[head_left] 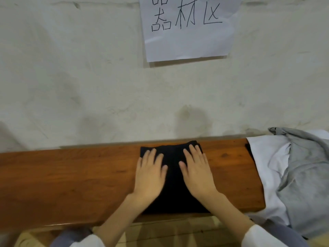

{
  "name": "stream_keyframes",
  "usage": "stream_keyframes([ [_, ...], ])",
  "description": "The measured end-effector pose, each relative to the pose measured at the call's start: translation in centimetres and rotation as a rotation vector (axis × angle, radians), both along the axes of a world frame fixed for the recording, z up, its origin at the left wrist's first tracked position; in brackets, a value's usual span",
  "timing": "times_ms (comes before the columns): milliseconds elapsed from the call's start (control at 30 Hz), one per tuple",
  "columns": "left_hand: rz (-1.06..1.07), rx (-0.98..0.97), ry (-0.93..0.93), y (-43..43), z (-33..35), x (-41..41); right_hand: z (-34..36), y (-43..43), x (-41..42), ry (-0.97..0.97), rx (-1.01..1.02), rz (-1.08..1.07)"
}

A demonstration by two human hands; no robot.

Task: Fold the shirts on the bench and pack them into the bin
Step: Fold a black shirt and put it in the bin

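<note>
A black shirt (173,177), folded into a narrow rectangle, lies across the middle of the wooden bench (71,179). My left hand (149,175) presses flat on its left side with straight fingers. My right hand (197,172) presses flat on its right side in the same way. A white shirt (267,168) and a grey shirt (308,179) lie in a loose heap on the bench's right end. No bin shows in this view.
A plastered wall (89,86) rises right behind the bench, with a paper sign (188,29) taped to it. The bench's left half is bare wood. Pale floor (178,230) shows below the front edge.
</note>
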State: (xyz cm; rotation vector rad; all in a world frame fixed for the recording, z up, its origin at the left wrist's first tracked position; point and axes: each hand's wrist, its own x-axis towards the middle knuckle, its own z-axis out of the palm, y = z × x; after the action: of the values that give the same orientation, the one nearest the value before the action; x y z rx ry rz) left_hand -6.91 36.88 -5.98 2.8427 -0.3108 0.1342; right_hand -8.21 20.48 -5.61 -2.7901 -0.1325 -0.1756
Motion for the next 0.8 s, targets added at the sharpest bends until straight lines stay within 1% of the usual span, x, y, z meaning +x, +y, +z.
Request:
stream_keyframes([
  [67, -0.081, 0.11, 0.079, -1.0, -1.5, -2.5, -1.3, 0.6, -2.1, 0.069, -0.102, -0.002],
  [100, -0.091, 0.164, 0.112, -1.1, -1.9, -3.3, -1.9, 0.6, -3.0, 0.126, -0.157, -0.015],
  [133, -0.086, 0.177, 0.131, -1.1, -2.5, -3.7, -2.6, 0.6, -3.5, 0.177, -0.19, -0.037],
  [233, -0.042, 0.182, 0.17, -0.9, -2.4, -4.1, -3.1, 0.2, -3.8, 0.254, -0.199, -0.044],
  [300, -0.043, 0.191, 0.2, -1.1, -1.5, -4.1, -2.2, 0.2, -3.8, 0.268, -0.182, -0.03],
  [333, -0.06, 0.203, 0.189, -1.0, -1.5, -4.0, -1.7, 0.1, -3.6, 0.242, -0.171, -0.001],
  [367, -0.054, 0.184, 0.192, -0.8, -0.8, -4.2, -1.0, -0.4, -3.7, 0.209, -0.139, 0.025],
  [400, 0.001, 0.118, 0.182, -0.3, -0.7, -4.0, -0.7, -0.9, -3.5, 0.235, -0.073, 0.048],
  [433, 0.101, 0.048, 0.144, 0.3, -0.2, -4.2, -0.4, -1.5, -3.9, 0.245, -0.013, 0.038],
  [500, 0.33, -0.042, 0.061, 2.3, 0.4, -4.6, 0.2, -2.8, -5.1, 0.239, 0.016, -0.057],
  [533, 0.396, -0.057, 0.078, 3.3, 0.8, -4.9, 0.3, -3.3, -5.9, 0.234, 0.028, -0.132],
  [600, 0.422, -0.076, 0.206, 4.6, 0.5, -5.6, 0.5, -4.2, -7.4, 0.267, 0.106, -0.311],
  [667, 0.398, -0.178, 0.304, 4.6, -0.1, -6.0, 0.2, -4.5, -7.9, 0.305, 0.246, -0.409],
  [733, 0.377, -0.315, 0.321, 4.1, -0.3, -6.4, 0.3, -4.3, -7.5, 0.331, 0.317, -0.44],
  [800, 0.371, -0.38, 0.281, 3.5, -0.1, -6.7, 0.1, -3.9, -7.0, 0.345, 0.352, -0.459],
])
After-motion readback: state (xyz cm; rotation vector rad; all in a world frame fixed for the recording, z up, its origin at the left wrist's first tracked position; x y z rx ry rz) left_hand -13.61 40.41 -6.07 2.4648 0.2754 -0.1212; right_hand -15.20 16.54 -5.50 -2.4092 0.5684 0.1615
